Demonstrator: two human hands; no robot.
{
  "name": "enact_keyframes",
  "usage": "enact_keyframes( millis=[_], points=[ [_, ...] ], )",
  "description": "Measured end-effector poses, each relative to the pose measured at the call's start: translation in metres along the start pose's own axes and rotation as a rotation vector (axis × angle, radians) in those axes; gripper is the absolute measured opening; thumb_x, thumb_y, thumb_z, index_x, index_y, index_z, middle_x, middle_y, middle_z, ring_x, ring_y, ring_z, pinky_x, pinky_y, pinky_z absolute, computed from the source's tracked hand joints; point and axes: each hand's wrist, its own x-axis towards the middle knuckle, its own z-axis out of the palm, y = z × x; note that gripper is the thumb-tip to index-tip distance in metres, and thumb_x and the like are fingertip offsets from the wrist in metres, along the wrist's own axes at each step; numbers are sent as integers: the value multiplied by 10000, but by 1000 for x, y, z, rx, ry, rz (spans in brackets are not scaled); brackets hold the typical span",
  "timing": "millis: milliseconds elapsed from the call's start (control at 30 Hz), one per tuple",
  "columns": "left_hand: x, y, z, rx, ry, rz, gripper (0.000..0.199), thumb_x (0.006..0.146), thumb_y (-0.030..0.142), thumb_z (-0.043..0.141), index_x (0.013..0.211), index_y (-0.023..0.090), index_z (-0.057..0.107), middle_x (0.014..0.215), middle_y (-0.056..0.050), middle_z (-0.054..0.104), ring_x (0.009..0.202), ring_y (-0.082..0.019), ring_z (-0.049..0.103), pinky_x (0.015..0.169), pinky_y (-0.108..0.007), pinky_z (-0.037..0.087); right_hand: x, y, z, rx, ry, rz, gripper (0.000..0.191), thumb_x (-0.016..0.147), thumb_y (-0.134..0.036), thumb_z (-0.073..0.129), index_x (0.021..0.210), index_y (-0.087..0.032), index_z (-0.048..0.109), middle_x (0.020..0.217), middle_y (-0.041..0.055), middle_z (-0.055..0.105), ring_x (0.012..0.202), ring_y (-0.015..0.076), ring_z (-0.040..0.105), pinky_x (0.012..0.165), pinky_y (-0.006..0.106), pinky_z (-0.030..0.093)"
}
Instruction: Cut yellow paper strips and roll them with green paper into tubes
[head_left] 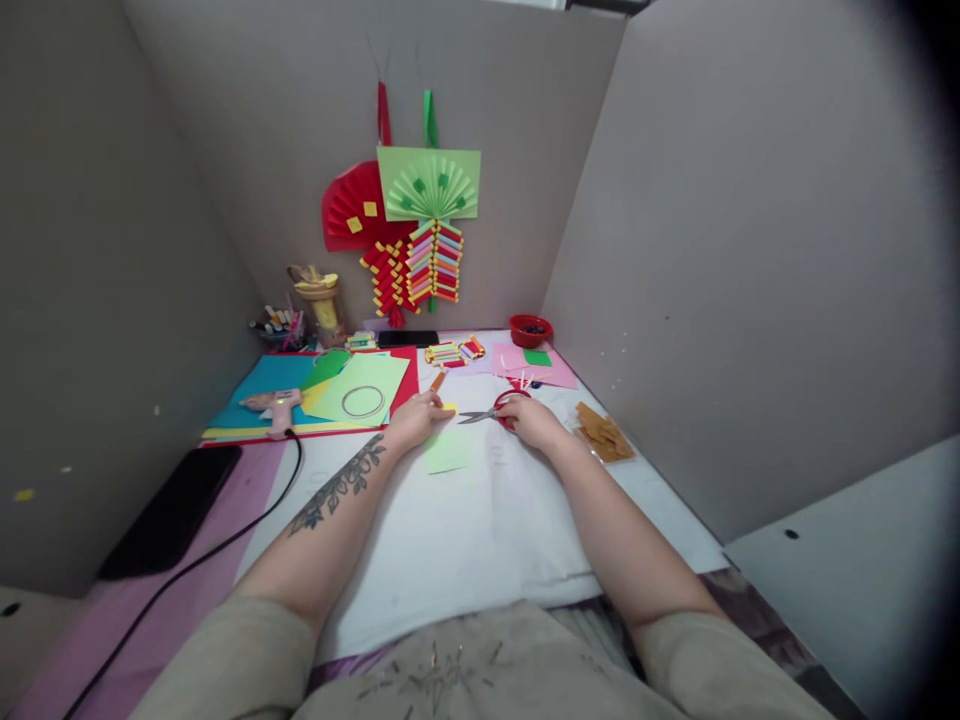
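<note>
My right hand [531,422] is closed around the red handles of a pair of scissors [480,415]. The slightly parted blades point left. My left hand [416,418] is closed at a small piece of yellow paper [450,408], with the blade tips just to its right. An orange stick-like thing [438,381] shows beyond my left fingers; whether the hand touches it I cannot tell. Just below, a light green square of paper [446,455] lies flat on the white table cover [465,540].
A glue gun [276,402] and coloured paper sheets [390,375] lie left, its black cord crossing the table. Paper rolls [444,354], a red bowl [530,330] and a bag of brown pieces [604,435] stand behind and right. Paper fan decorations [433,190] hang on the back wall.
</note>
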Motion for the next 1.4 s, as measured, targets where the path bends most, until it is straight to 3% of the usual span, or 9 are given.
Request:
enact_keyframes(
  millis=[300, 600, 1000, 1400],
  points=[
    [-2, 3, -1, 48, -1, 12, 259, 809, 361, 512, 968, 311, 710, 1053, 1, 575, 963, -174, 520, 852, -225, 359, 0, 9, 4, 121, 27, -81, 331, 743, -34, 522, 942, -202, 727, 1006, 71, 672, 915, 181, 611, 858, 315, 472],
    [-2, 0, 0, 66, 15, 69, 280, 835, 383, 476, 986, 337, 707, 1069, 1, 573, 937, -175, 513, 847, -241, 355, -2, 7, 1, 133, 15, -71, 326, 749, -29, 529, 963, -192, 713, 980, 60, 683, 895, 177, 610, 851, 312, 472],
    [0, -1, 2, 278, -53, 64, 332, 895, 383, 392, 1087, 355, 661, 1123, 9, 529, 963, -170, 493, 809, -247, 360, 3, 10, 10, 147, 21, -77, 310, 704, -6, 552, 898, -172, 729, 942, 74, 680, 902, 184, 598, 868, 307, 449],
    [-3, 0, 3, 252, 3, 101, 327, 896, 414, 400, 1050, 331, 676, 1084, 5, 546, 931, -164, 518, 790, -245, 372, 0, 11, 10, 126, 64, -98, 296, 702, -12, 552, 858, -186, 735, 919, 71, 686, 897, 189, 595, 857, 316, 445]
  ],
)
